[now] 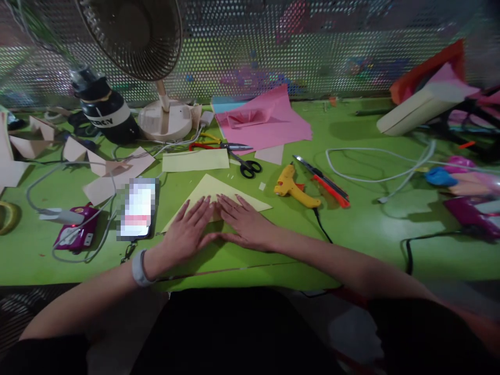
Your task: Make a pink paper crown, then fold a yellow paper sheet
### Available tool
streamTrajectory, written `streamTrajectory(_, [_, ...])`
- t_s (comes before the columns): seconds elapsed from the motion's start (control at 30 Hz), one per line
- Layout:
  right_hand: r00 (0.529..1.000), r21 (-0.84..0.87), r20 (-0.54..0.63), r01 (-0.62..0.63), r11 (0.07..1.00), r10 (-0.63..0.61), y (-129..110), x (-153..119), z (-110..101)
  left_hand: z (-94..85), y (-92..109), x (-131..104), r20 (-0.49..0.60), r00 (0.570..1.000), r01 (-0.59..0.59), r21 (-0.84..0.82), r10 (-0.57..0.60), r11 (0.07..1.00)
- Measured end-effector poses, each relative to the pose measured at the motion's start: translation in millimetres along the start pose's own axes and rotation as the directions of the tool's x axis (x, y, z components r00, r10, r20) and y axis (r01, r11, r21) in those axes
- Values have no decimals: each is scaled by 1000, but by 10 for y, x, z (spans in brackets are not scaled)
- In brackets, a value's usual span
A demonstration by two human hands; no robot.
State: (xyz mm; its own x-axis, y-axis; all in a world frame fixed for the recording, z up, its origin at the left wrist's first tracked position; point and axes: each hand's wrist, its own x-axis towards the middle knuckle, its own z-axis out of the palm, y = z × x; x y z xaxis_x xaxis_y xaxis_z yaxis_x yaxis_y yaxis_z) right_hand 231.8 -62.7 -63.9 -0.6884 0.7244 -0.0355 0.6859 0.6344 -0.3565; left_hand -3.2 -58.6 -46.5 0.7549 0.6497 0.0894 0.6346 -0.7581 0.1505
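A pale yellow sheet of paper [208, 186], folded to a triangle with its peak pointing away from me, lies on the green table. My left hand [189, 226] rests flat on its left half, fingers stretched out. On the right half lies my right hand [247, 221], also flat with fingers extended. The two hands meet near the middle, thumbs close together, and cover much of the paper's lower edge. Beyond the triangle is a pale yellow strip [195, 160]. A yellow glue gun [296, 188] lies to the right of my right hand.
A phone [137, 208] lies left of my hands, near a purple socket block [80, 229] with cables. Scissors [247, 165], a red utility knife [330, 187] and pink paper [269, 125] lie beyond. A fan [166, 122] and a dark bottle [107, 117] stand behind.
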Motion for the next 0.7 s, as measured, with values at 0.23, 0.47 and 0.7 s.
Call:
streamTrajectory(0.23, [998, 4, -21, 55, 998, -55, -59, -28, -4, 35, 141, -112, 97, 994, -53, -22, 55, 998])
streamTrajectory(0.47, [985, 30, -43, -169, 985, 170, 269, -229, -83, -56, 17, -290, 59, 998, -35, -3, 35, 999])
streamTrajectory(0.7, [999, 26, -7, 51, 998, -51, 151, 174, -140, -62, -7, -365, 54, 998, -18, 16, 17, 1000])
